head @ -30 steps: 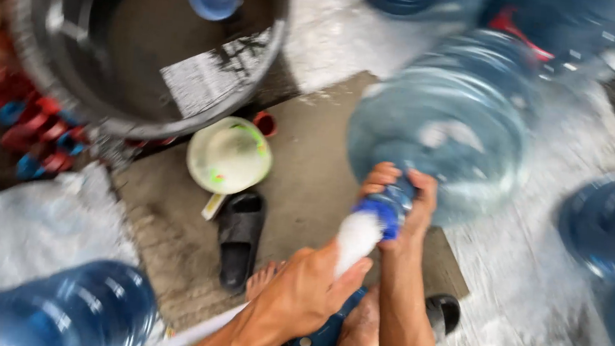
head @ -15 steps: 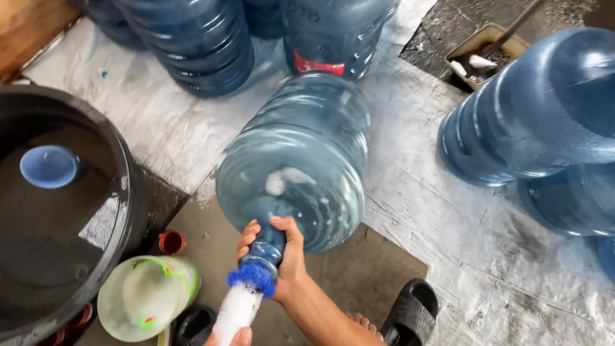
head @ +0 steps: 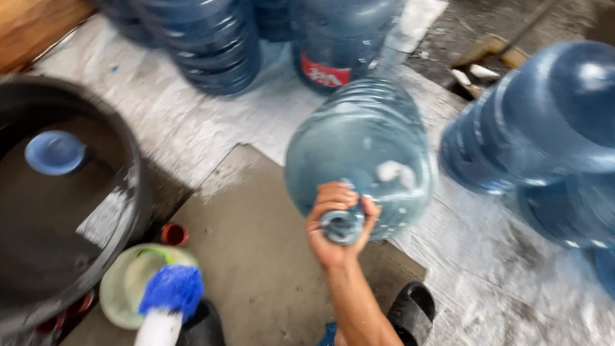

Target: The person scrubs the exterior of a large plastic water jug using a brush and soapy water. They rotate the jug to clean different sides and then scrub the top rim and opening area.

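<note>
Right hand (head: pixel 336 231) — fingers wrapped tight round neck of jug (head: pixel 361 152); brush (head: pixel 166 305) low left — holder's grip unseen.

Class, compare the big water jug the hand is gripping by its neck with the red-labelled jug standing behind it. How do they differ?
The gripped jug lies tipped on its side, neck towards the camera; the red-labelled jug stands upright. The gripped jug looks pale and clear, the red-labelled jug darker blue. The right hand clasps the gripped jug's neck; nothing holds the red-labelled jug. Both are large, ribbed, see-through plastic water jugs.
</note>
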